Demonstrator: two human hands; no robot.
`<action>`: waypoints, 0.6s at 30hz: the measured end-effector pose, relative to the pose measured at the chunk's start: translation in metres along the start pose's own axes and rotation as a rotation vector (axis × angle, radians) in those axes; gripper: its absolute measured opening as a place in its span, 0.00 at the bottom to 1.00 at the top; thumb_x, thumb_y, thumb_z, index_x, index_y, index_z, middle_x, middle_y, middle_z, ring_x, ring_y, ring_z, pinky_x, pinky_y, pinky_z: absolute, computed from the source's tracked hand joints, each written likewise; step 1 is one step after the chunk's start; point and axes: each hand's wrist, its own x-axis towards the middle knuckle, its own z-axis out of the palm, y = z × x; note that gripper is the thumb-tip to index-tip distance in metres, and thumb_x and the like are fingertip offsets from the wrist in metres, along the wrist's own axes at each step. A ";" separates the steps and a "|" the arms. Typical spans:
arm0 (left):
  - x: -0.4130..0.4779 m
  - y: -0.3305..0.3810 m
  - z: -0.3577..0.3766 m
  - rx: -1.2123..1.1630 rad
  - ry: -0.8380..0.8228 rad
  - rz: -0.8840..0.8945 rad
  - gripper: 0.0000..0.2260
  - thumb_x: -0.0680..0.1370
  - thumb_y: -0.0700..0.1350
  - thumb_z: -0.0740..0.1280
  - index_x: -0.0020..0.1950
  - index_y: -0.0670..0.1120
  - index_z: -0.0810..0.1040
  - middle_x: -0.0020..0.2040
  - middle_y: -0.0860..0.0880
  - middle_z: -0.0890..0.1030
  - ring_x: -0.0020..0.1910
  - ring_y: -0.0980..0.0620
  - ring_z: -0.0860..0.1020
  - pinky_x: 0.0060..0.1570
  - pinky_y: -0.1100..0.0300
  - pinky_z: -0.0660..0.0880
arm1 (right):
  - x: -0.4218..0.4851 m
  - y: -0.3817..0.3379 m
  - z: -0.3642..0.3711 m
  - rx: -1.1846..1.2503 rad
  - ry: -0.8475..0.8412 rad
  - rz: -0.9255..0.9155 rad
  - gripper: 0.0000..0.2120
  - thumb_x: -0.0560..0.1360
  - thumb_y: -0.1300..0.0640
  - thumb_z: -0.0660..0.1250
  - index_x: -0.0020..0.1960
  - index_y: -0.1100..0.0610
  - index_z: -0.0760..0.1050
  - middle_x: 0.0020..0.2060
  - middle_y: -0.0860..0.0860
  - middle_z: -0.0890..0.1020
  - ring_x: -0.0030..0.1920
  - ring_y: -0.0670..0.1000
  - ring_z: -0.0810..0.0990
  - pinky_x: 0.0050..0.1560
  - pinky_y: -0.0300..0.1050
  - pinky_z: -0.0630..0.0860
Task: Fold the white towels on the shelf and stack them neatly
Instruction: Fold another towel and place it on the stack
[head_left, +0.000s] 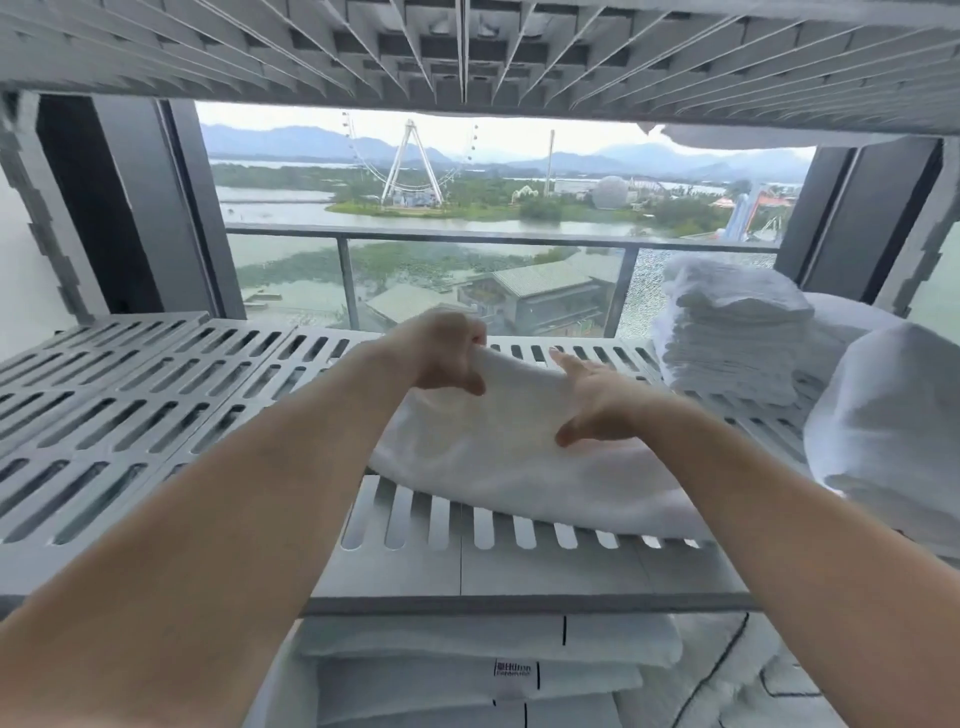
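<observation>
A fold was under way: the left hand (445, 358) pinched the far edge of the white towel (524, 457) lying on the slatted shelf (156, 405), while the right hand (597, 402) pressed it, fingers spread. Next, that edge likely needed bringing over squarely before joining the folded stack (732, 332).
</observation>
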 end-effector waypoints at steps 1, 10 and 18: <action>-0.005 0.001 -0.003 0.053 -0.049 -0.006 0.16 0.68 0.51 0.78 0.49 0.52 0.74 0.40 0.56 0.73 0.42 0.51 0.72 0.31 0.61 0.63 | 0.001 0.003 0.004 0.061 -0.017 -0.013 0.48 0.68 0.48 0.78 0.80 0.48 0.54 0.74 0.55 0.69 0.72 0.57 0.69 0.65 0.47 0.69; -0.036 0.005 -0.016 0.403 -0.405 -0.333 0.19 0.68 0.60 0.77 0.40 0.46 0.75 0.36 0.50 0.76 0.45 0.44 0.78 0.55 0.46 0.77 | -0.011 -0.001 -0.001 -0.053 -0.076 -0.059 0.18 0.68 0.48 0.77 0.52 0.57 0.81 0.49 0.54 0.82 0.51 0.56 0.80 0.50 0.46 0.77; -0.052 -0.001 -0.011 0.468 -0.275 -0.236 0.04 0.76 0.41 0.65 0.47 0.48 0.79 0.46 0.49 0.79 0.46 0.46 0.78 0.47 0.49 0.76 | -0.020 -0.002 -0.016 -0.128 -0.211 -0.031 0.15 0.68 0.61 0.76 0.55 0.58 0.81 0.51 0.55 0.83 0.52 0.56 0.81 0.47 0.43 0.75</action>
